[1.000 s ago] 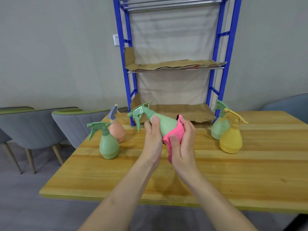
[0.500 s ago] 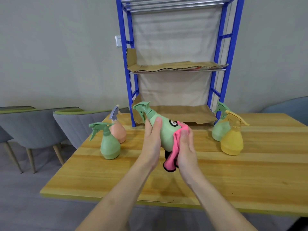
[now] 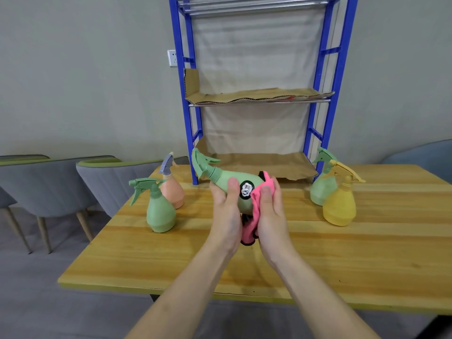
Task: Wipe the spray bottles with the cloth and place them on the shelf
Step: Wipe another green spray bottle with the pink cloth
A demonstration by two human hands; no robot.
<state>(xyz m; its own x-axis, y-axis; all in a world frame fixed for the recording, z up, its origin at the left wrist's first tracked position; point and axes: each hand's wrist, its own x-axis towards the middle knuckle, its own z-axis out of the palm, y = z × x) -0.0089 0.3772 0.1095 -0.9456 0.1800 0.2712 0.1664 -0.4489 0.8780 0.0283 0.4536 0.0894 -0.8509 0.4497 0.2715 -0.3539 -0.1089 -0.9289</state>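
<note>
My left hand [image 3: 226,216] grips a green spray bottle [image 3: 226,178], tilted with its nozzle up and to the left and a black label facing me. My right hand [image 3: 270,214] holds a pink cloth [image 3: 255,209] against the bottle's right side. A second green bottle [image 3: 160,210] and a peach bottle with a grey nozzle [image 3: 172,189] stand on the table at the left. At the right stand a third green bottle [image 3: 321,184] and a yellow bottle [image 3: 340,204]. Behind them rises the blue shelf [image 3: 318,99], its two visible levels lined with cardboard and bare.
The wooden table [image 3: 318,265] spreads under my hands. Grey chairs [image 3: 49,182] stand at its left side, and another chair [image 3: 423,152] shows at the far right. A wall socket [image 3: 172,58] sits left of the shelf.
The held bottle has turned so its label faces me and its nozzle points higher. The cloth has slid from the bottle's front round to its right side and base.
</note>
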